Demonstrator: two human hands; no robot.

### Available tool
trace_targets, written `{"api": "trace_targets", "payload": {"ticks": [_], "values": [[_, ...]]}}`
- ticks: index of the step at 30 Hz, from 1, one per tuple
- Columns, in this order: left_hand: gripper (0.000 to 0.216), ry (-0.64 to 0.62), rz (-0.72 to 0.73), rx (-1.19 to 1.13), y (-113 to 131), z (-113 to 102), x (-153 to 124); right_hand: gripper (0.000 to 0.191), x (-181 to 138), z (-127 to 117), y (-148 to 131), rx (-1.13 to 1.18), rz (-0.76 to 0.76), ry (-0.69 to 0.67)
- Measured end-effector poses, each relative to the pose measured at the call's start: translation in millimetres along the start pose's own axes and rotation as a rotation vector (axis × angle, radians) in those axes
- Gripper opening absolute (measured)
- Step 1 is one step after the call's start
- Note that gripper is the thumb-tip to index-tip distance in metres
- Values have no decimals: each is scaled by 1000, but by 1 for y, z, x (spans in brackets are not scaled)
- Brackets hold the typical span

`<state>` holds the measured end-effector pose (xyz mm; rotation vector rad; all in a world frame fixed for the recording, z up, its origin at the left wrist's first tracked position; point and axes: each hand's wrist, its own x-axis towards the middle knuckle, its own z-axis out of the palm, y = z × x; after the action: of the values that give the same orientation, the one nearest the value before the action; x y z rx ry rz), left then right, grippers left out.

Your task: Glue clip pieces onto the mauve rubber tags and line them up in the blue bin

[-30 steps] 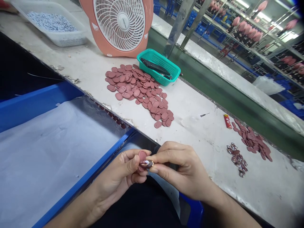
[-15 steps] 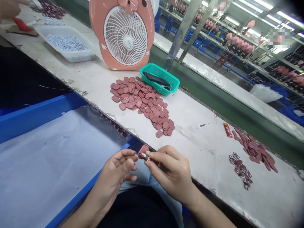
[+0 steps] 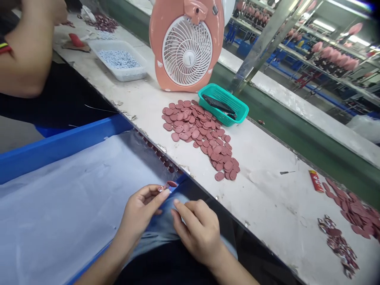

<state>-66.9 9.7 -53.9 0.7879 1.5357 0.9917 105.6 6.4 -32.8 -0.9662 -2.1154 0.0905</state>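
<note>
Clamping a partly hidden reddish disc (image 3: pixel 171 184), left hand (image 3: pixel 138 209) faces right hand's (image 3: pixel 199 229) parted grip.

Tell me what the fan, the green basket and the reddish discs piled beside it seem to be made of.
The fan: probably hard plastic, glossy, with highlights on its smooth salmon shell.
The green basket: likely moulded plastic, going by its perforated walls.
The reddish discs: matte, perhaps leather, rubber or plastic; thin, dull faces leave it open.
</note>
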Motion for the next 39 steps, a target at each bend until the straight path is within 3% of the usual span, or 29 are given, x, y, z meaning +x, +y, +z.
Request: {"api": "trace_targets", "payload": {"ticks": [4,8,13,20,25,29,33,35,36,37,39], "values": [[28,15,57,248,-18,-9,60,28,-15,-21,3,-1,5,-31],[20,-69,46,509,-39,5,117,33,-35,-31,16,-65,77,-29],[28,-170,-1,709,-57,26,143,34,-49,-34,25,-113,134,-36],[29,-172,-21,799,-68,37,145,32,-55,-35,34,-133,161,-20],[27,-119,53,779,-69,39,146,31,-52,-39,35,-149,174,-9],[27,20,264,692,-60,21,130,32,-58,-63,44,-203,224,82],[38,270,628,526,-37,12,94,40,-68,-96,76,-336,531,443],[32,214,800,479,-20,25,74,59,-67,-106,99,-313,710,488],[31,121,871,475,-10,37,65,68,-65,-109,110,-278,784,465],[35,4,929,480,0,50,58,75,-62,-110,121,-239,843,427],[51,-349,989,498,18,74,50,81,-54,-108,138,-167,930,353]]}}
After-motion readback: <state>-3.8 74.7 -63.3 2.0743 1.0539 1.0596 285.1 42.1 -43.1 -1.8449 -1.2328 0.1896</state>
